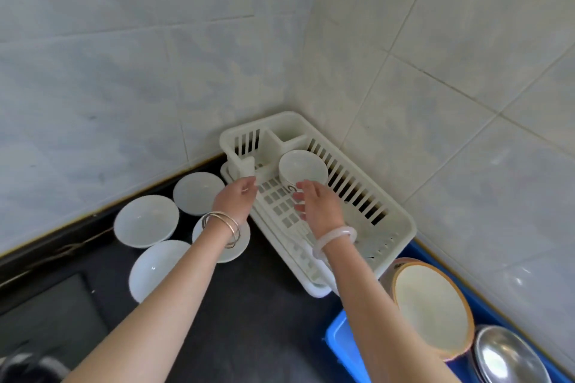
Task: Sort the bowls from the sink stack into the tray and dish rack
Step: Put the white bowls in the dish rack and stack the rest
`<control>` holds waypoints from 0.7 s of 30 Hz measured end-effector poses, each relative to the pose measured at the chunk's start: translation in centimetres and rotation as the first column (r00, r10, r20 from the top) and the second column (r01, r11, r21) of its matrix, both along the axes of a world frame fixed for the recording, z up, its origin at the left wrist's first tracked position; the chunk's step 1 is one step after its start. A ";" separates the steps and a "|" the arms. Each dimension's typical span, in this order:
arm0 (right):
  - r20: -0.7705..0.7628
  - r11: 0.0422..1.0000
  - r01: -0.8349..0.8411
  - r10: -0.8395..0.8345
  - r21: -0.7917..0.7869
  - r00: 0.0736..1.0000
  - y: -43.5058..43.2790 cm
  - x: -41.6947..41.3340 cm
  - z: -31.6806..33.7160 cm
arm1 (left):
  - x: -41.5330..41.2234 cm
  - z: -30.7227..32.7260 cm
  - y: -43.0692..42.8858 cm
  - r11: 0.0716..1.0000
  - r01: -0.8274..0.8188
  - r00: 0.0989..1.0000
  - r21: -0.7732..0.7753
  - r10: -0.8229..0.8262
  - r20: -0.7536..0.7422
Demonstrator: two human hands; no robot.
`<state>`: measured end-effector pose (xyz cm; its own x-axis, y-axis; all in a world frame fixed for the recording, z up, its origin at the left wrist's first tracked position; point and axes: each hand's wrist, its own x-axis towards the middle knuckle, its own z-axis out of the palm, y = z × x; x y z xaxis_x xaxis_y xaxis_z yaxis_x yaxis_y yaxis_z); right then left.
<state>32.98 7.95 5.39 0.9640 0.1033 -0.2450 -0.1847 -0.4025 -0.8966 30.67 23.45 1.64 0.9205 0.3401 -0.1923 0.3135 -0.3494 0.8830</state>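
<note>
A cream plastic dish rack (392,221) stands in the tiled corner. One white bowl (302,166) with a dark mark on its side sits upright at the rack's far end. My right hand (315,204) hovers just in front of that bowl, fingers apart, holding nothing. My left hand (238,199) is at the rack's left rim, also open and empty. Several white bowls (146,224) rest on the dark counter left of the rack. A blue tray (342,345) at lower right holds a cream bowl with a brown rim (432,305) and a steel bowl (507,357).
Tiled walls close in behind and to the right of the rack. A dark sink basin (46,320) lies at lower left. The black counter (249,305) stretches between the bowls and the tray.
</note>
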 end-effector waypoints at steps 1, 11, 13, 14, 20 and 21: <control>0.000 0.999 -0.031 0.031 -0.011 1.000 0.7 -1.4 0.0 | -1.8 -0.1 0.5 1.000 -0.026 1.000 0.009 0.026 0.005; -0.306 0.919 -0.226 0.124 -0.324 0.944 5.3 -7.3 -8.6 | -15.8 -5.3 5.7 0.909 -0.374 0.909 0.187 0.399 -0.118; -0.378 0.938 -0.199 0.082 -0.283 0.922 6.2 -7.2 -9.7 | -17.1 -6.3 6.4 0.878 -0.436 0.879 0.197 0.462 -0.117; -0.402 0.951 -0.170 0.054 -0.258 0.914 6.7 -7.0 -10.1 | -17.5 -6.8 6.7 0.867 -0.459 0.861 0.193 0.488 -0.143; -0.472 0.990 0.034 -0.096 -0.138 0.876 8.6 -5.6 -11.4 | -18.2 -9.1 7.5 0.842 -0.538 0.817 -0.032 0.512 -0.264; -0.485 0.992 0.077 -0.116 -0.101 0.867 8.8 -5.4 -11.5 | -18.2 -9.4 7.6 0.835 -0.547 0.815 -0.056 0.516 -0.265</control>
<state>27.54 16.70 -6.08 0.7229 -0.0218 -0.6906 -0.6327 -0.4226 -0.6489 12.49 31.02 -7.73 0.5268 0.7225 -0.4477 0.6160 0.0384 0.7868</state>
